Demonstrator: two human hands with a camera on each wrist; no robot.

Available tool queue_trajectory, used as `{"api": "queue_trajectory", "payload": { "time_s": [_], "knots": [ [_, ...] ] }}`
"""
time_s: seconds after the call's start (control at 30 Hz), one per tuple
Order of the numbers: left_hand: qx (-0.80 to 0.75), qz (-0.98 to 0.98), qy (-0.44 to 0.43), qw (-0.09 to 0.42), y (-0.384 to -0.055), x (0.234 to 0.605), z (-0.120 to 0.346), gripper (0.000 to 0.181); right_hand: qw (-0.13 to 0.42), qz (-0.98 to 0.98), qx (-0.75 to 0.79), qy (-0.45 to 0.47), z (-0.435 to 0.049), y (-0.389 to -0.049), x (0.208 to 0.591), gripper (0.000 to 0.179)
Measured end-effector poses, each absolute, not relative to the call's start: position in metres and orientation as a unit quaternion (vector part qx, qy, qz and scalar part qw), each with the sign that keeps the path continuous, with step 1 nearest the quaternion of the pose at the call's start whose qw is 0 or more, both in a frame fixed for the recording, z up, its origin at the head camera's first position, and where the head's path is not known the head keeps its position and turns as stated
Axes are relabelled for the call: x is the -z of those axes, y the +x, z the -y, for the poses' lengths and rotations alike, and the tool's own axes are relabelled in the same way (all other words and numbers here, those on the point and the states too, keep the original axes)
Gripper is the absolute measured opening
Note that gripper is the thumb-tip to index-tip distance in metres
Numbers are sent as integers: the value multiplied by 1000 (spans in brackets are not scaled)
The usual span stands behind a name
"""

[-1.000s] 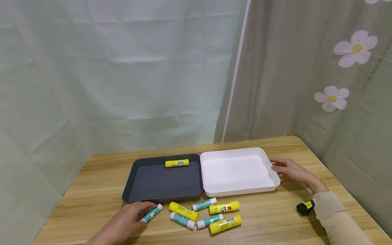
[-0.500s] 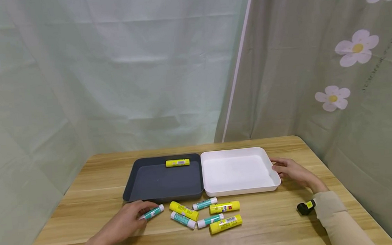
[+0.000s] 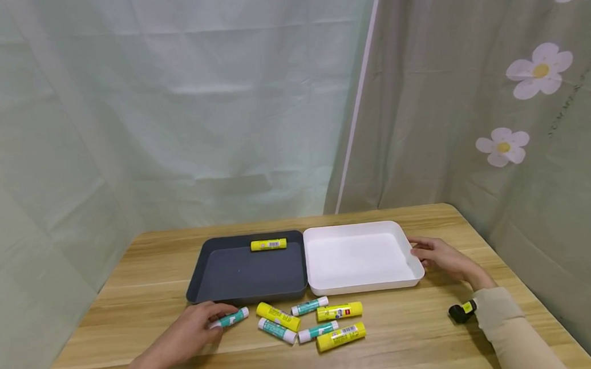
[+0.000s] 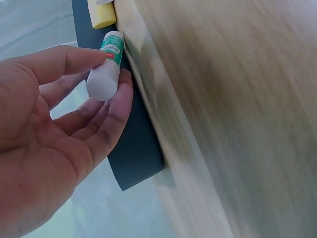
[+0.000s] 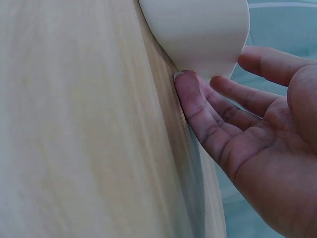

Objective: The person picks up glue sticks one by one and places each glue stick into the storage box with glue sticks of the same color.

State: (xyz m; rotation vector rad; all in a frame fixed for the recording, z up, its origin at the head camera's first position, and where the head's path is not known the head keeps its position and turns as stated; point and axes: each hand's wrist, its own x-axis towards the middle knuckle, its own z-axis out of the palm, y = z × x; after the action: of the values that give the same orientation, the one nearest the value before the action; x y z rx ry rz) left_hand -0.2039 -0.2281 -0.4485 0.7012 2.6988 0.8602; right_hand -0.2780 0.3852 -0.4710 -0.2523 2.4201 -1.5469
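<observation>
My left hand [image 3: 194, 327] pinches a teal-and-white glue stick [image 3: 234, 317] between thumb and fingers, in front of the dark grey tray [image 3: 194, 283]. In the left wrist view the white end of this glue stick [image 4: 103, 84] points toward the palm. At the right end of the white tray [image 3: 364, 289], my right hand [image 3: 445, 261] touches the outer wall with its fingertips, fingers loosely extended. The right wrist view shows the thumb beside the wall of the tray [image 5: 198, 34] and the fingers at its lower edge.
Several yellow glue sticks [image 3: 341, 337] and teal-and-white glue sticks [image 3: 277, 331] lie on the wooden table [image 3: 389, 349] before the trays. One yellow glue stick [image 3: 269, 244] rests inside the dark tray. A small black object [image 3: 461, 312] with a yellow label is by the right sleeve.
The pinched glue stick has turned slightly, its far end swinging a little to the right. My right hand stays at the white tray.
</observation>
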Motion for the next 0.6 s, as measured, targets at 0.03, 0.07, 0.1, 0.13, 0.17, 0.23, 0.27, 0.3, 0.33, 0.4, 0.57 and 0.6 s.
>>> {"api": "queue_trajectory", "payload": {
  "time_s": [0.03, 0.07, 0.1, 0.13, 0.17, 0.23, 0.27, 0.3, 0.33, 0.4, 0.57, 0.6],
  "knots": [
    [-290, -920, 239, 112, -204, 448, 228, 35, 128, -833, 532, -83, -385, -278, 471, 66],
    [-288, -920, 241, 114, -204, 447, 228, 35, 128, -833, 532, -83, -385, -278, 471, 66],
    [-286, -919, 244, 115, -204, 447, 228, 35, 128, -833, 533, -81, -385, -278, 471, 66],
    [-285, -919, 248, 115, -204, 446, 229, 35, 128, -832, 533, -83, -385, -278, 471, 66],
    [-284, -918, 251, 116, -204, 445, 229, 35, 129, -832, 533, -82, -386, -279, 471, 66],
    [-285, -915, 259, 118, -203, 443, 230, 36, 129, -831, 535, -82, -386, -279, 471, 66],
    [-287, -913, 263, 119, -203, 442, 231, 36, 130, -831, 534, -85, -387, -279, 472, 66],
    [-291, -911, 266, 121, -202, 441, 231, 36, 130, -831, 534, -86, -387, -279, 472, 66],
    [-295, -908, 272, 121, -202, 439, 231, 36, 129, -831, 534, -86, -387, -279, 472, 66],
    [-305, -902, 281, 121, -201, 436, 231, 36, 128, -832, 533, -86, -386, -279, 472, 66],
    [-342, -878, 311, 120, -202, 424, 226, 36, 127, -832, 533, -85, -386, -279, 471, 66],
    [-347, -875, 317, 118, -203, 421, 223, 36, 128, -832, 533, -85, -386, -279, 471, 66]
  ]
}}
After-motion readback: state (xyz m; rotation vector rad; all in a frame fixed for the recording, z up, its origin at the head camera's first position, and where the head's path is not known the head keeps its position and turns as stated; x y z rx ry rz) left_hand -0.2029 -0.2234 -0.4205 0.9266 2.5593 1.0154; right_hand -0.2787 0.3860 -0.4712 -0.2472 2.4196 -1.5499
